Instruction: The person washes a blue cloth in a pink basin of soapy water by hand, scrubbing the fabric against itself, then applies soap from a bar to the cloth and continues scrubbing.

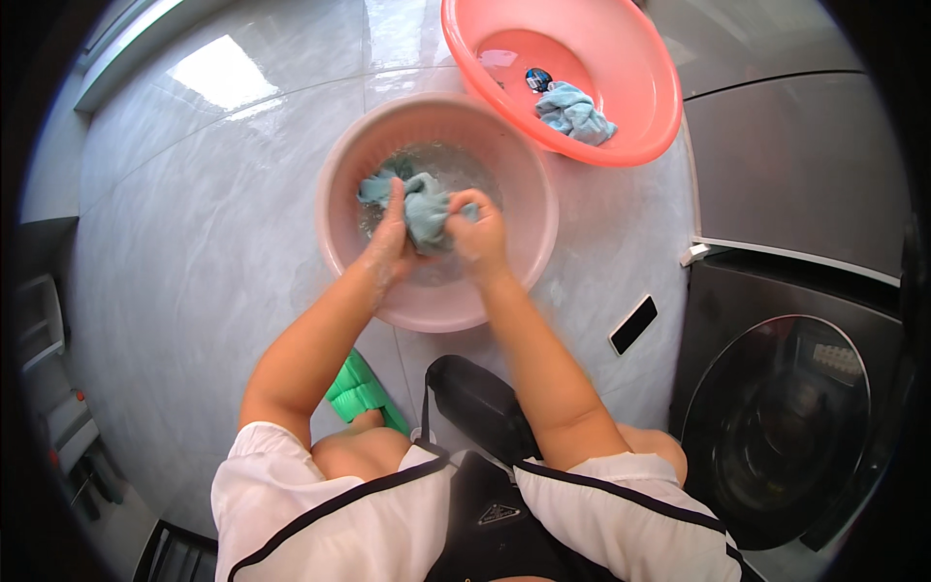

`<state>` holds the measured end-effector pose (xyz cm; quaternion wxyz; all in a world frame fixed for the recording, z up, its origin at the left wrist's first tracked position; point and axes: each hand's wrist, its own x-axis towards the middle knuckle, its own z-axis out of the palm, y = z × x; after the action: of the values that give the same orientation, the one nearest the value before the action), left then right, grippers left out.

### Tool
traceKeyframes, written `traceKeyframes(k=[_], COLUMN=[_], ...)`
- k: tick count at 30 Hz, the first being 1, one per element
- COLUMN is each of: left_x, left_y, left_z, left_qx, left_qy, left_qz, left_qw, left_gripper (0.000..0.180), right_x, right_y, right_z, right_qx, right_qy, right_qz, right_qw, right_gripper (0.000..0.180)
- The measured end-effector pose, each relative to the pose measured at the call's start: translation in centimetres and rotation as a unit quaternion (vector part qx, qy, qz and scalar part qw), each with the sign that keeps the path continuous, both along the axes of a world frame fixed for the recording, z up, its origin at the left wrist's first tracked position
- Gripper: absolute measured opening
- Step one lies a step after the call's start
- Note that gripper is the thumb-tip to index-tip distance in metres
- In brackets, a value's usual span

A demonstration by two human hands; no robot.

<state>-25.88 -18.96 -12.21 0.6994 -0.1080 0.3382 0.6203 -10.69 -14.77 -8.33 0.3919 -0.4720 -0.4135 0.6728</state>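
Both hands are over a pale pink basin (340,254) with water in its bottom. Between them is a wet, bunched blue-green cloth (427,209). My left hand (390,238) is closed against the cloth's left side, its thumb up along the fabric. My right hand (477,233) pinches the cloth's right end, fingers curled and slightly blurred. Part of the cloth hangs toward the water on the left. In a coral-pink basin (640,58), beyond and to the right, lies a crumpled light blue cloth (575,113).
A small dark round object (538,80) lies in the coral basin. To the right, a phone (634,325) rests on the grey tiled floor (194,262), near a dark front-loading washing machine (776,427). A green slipper (359,388) and a black bag (480,407) are near my body.
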Motion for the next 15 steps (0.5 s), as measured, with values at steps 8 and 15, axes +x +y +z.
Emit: traceKeyframes(k=[8, 15], left_x=[-1.8, -4.4], left_y=[0.5, 0.7], left_z=[-7.0, 0.5], left_qx=[-0.003, -0.092], left_qy=[-0.062, 0.083], left_qz=[-0.041, -0.062], left_qw=[0.997, 0.99], left_gripper=[0.047, 0.042], right_x=[-5.8, -5.0], right_y=[-2.9, -1.7], right_z=[-0.4, -1.1], right_qx=[0.233, 0.119], right_qy=[-0.267, -0.214], right_qz=[-0.014, -0.022], right_qw=[0.935, 0.969], right_gripper=[0.016, 0.02])
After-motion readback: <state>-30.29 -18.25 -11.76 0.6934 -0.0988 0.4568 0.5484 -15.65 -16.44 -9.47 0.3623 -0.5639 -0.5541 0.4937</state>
